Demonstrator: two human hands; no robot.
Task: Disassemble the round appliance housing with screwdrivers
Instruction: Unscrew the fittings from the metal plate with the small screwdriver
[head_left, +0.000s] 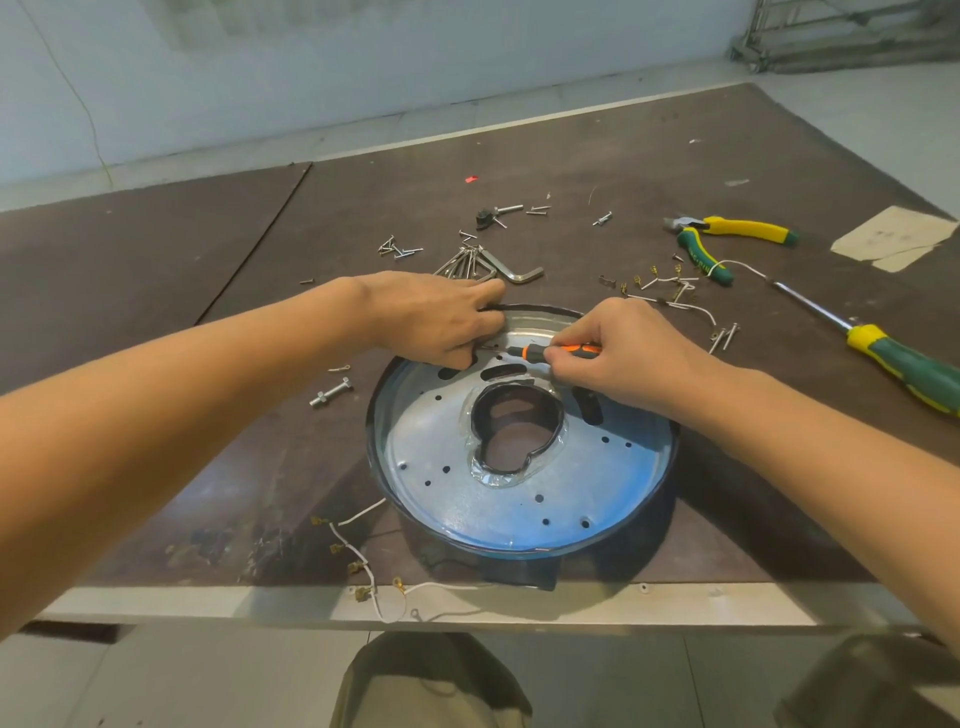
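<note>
The tip of the small screwdriver (545, 352) is hidden under the left hand (436, 317), and fingers of the right hand (634, 358) cover much of its handle. Whether it meets a screw cannot be told. The left hand also covers part of the far rim of the housing (519, 499) and of the hex keys (514, 273). The right edge cuts off the big screwdriver (904, 364).

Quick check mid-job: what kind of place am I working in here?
Probably a repair workshop: a dark board bench strewn with loose screws, with pliers and a big screwdriver lying to hand.
</note>
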